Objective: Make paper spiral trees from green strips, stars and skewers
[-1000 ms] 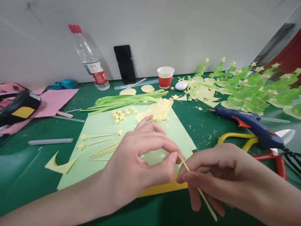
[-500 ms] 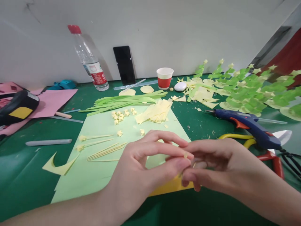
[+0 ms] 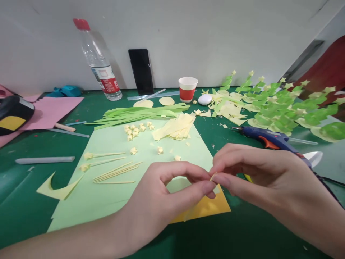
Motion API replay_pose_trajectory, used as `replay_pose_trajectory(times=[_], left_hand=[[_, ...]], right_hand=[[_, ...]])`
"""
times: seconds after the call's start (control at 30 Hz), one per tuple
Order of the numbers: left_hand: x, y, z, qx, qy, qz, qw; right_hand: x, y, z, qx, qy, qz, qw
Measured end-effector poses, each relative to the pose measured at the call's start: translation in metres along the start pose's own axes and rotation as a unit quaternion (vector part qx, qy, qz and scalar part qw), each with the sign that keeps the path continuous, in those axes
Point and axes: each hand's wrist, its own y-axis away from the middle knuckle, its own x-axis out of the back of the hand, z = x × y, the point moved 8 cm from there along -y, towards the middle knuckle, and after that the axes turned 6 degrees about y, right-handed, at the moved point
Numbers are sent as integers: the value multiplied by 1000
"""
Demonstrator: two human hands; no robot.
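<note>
My left hand (image 3: 175,196) and my right hand (image 3: 250,176) meet fingertip to fingertip over the front right of the pale green paper (image 3: 113,201). Both are closed in a pinch on a small pale yellow paper strip (image 3: 213,176), mostly hidden by the fingers. Under them lies an orange-yellow sheet (image 3: 201,210). Beyond the left hand sit folded paper stars (image 3: 134,151), a cluster of several more stars (image 3: 134,131) and a pile of pale yellow strips (image 3: 175,127). To its left are thin sticks (image 3: 115,172) and two sticks tipped with stars (image 3: 88,155).
A glue gun (image 3: 264,136) and pliers, partly hidden, lie right. Paper plants (image 3: 293,104) stand back right. Along the wall are a bottle (image 3: 104,72), a phone (image 3: 141,72) and a paper cup (image 3: 188,90). A tape measure (image 3: 14,115) and pink paper (image 3: 54,111) lie left.
My right hand has risen slightly and turned, its thumb and fingers now pinching at the left fingertips. A star near the left hand has come into view. The whole view has shifted slightly.
</note>
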Motion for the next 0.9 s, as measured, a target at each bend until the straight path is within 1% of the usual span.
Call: replay_pose_trajectory(times=[0.13, 0.27, 0.37, 0.5, 0.6, 0.73, 0.9], left_hand=[[-4, -2, -10, 47, 23, -19, 998], [-10, -2, -25, 108, 84, -41, 990], [-14, -2, -34, 132, 112, -52, 984], [-16, -3, -35, 126, 128, -63, 982], [-16, -3, -35, 116, 132, -67, 982], [-16, -4, -37, 113, 128, -72, 983], [-14, -6, -38, 109, 137, -58, 983]], right_hand=[[-1, -2, 5, -25, 24, -10, 999], [-2, -3, 12, -13, 81, -4, 997], [-7, -2, 22, -15, 114, -13, 993], [-15, 0, 33, -36, 107, -31, 993], [-18, 0, 38, -58, 100, -40, 992], [-15, -3, 38, -76, 93, -29, 992], [-10, -7, 34, -72, 41, -15, 996]])
